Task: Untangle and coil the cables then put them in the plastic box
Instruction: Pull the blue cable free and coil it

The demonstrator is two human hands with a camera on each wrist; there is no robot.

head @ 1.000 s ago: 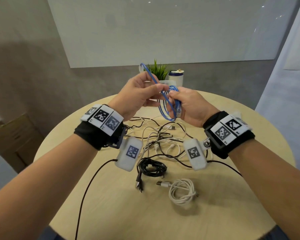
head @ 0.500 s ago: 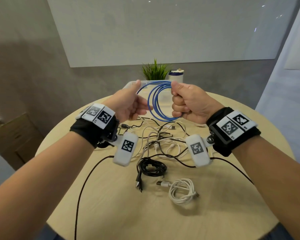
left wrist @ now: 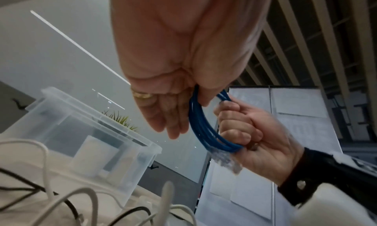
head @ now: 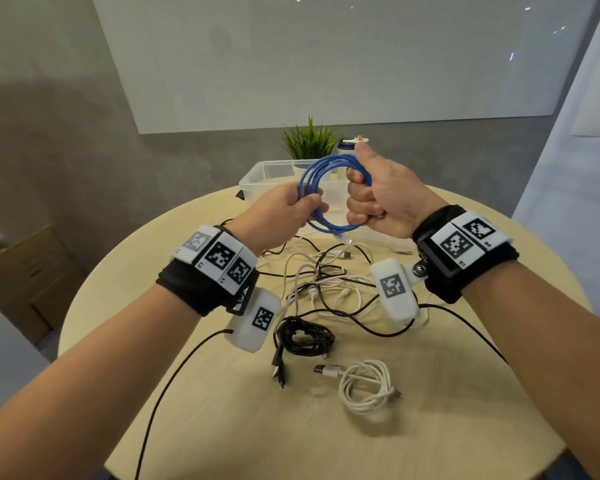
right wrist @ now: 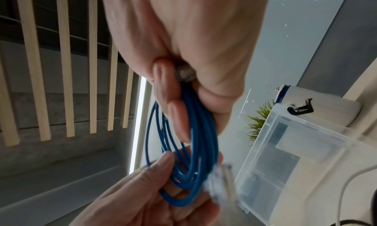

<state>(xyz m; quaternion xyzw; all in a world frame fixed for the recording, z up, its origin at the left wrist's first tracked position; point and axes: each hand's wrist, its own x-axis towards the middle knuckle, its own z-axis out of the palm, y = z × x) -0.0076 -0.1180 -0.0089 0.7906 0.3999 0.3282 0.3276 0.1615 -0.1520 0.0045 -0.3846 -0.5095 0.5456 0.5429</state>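
Observation:
A blue cable (head: 307,181) is wound into a small coil, held in the air above the table's far side. My right hand (head: 362,197) grips the coil's right side in a fist, thumb up. My left hand (head: 300,207) pinches its left side between thumb and fingers. The cable's clear plug (head: 342,237) hangs at the bottom of the coil. The clear plastic box (head: 257,174) stands open just behind the coil. In the right wrist view the blue cable (right wrist: 200,132) runs through my fist down to the left hand (right wrist: 155,189). In the left wrist view the plug (left wrist: 226,161) sticks out below the coil.
A tangle of black and white cables (head: 326,282) lies mid-table. A coiled black cable (head: 303,337) and a coiled white cable (head: 366,386) lie nearer me. A small plant (head: 309,140) and a blue-and-white container (head: 347,145) stand behind the box on the round table (head: 447,410).
Both hands have lifted the blue coil and carried it toward the box. The left hand let go of the top strand and now pinches the coil's left side.

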